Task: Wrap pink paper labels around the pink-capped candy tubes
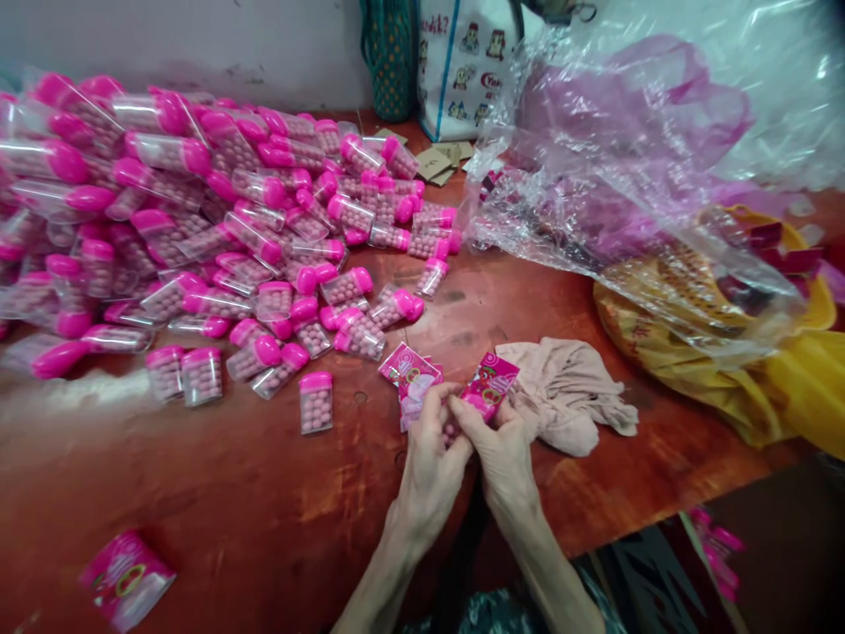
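Observation:
My left hand [429, 458] is closed around a small candy bottle, of which only some pink balls [451, 431] show between the fingers. Pinched in my right hand [505, 449] is a pink printed sleeve [489, 386], held up against the bottle; whether the bottle is inside it I cannot tell. Just beyond my left fingers lie a few more printed sleeves [413, 379], flat and overlapping. A single bottle of pink balls with a pink cap [316, 403] stands apart to the left. Beside my right hand rests a crumpled beige cloth [571, 392].
A big heap of pink-capped bottles [217, 211] covers the table's back left. A printed pouch-like sleeve [128, 581] lies front left. Clear plastic and pink bags [634, 167] spread over a yellow basket [713, 299] at right. A white printed bag [462, 70] stands behind.

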The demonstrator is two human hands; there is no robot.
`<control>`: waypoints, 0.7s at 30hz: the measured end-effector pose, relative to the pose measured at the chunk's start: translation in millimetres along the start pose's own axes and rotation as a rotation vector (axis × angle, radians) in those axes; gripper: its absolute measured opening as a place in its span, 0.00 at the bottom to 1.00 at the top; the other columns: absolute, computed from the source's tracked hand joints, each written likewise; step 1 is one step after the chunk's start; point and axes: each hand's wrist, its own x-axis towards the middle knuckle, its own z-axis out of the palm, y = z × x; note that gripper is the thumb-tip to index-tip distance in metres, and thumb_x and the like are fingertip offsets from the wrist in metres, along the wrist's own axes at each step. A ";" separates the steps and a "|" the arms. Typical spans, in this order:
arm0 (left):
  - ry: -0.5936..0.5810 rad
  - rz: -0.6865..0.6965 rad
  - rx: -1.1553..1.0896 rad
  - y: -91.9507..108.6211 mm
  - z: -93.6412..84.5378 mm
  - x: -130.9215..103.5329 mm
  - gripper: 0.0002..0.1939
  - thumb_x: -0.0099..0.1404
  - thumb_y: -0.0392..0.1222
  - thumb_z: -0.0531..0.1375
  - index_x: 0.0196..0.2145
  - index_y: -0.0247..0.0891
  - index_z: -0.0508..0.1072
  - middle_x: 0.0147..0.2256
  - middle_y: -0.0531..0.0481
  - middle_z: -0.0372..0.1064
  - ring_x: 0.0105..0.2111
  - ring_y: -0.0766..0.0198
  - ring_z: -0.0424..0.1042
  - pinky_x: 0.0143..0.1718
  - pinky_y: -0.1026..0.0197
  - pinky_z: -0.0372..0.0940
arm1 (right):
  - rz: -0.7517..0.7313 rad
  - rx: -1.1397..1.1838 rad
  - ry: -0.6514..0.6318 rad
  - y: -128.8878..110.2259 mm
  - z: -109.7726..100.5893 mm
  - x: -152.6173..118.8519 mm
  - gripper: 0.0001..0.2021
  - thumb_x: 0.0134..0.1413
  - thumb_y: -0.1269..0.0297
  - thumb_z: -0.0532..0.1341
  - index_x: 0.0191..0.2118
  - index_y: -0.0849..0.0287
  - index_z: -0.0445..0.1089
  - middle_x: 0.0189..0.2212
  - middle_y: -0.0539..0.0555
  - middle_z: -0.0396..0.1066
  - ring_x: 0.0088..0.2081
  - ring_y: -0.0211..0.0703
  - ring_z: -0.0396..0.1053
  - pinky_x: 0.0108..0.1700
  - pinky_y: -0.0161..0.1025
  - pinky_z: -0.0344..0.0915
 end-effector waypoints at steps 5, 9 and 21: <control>-0.087 -0.080 -0.255 8.0 -7.9 2.9 0.14 0.58 0.39 0.58 0.43 0.40 0.61 0.24 0.57 0.63 0.19 0.73 0.61 0.19 0.70 0.55 | -0.041 0.194 -0.176 -2.4 -4.6 -2.9 0.10 0.49 0.58 0.61 0.33 0.60 0.69 0.22 0.49 0.71 0.21 0.33 0.66 0.22 0.29 0.63; -0.185 -0.124 -0.357 8.7 -14.8 3.5 0.16 0.59 0.39 0.57 0.45 0.39 0.59 0.23 0.55 0.66 0.15 0.74 0.61 0.14 0.71 0.50 | -0.123 0.201 -0.201 -3.1 -8.8 -1.2 0.12 0.54 0.58 0.57 0.28 0.61 0.69 0.20 0.48 0.66 0.18 0.31 0.62 0.19 0.29 0.60; -0.044 -0.123 -0.468 6.2 -9.1 1.5 0.13 0.60 0.39 0.56 0.44 0.42 0.62 0.22 0.59 0.60 0.15 0.76 0.59 0.15 0.72 0.51 | -0.223 0.027 -0.014 3.4 9.4 -18.4 0.09 0.55 0.62 0.57 0.29 0.60 0.70 0.22 0.46 0.58 0.21 0.30 0.55 0.19 0.29 0.56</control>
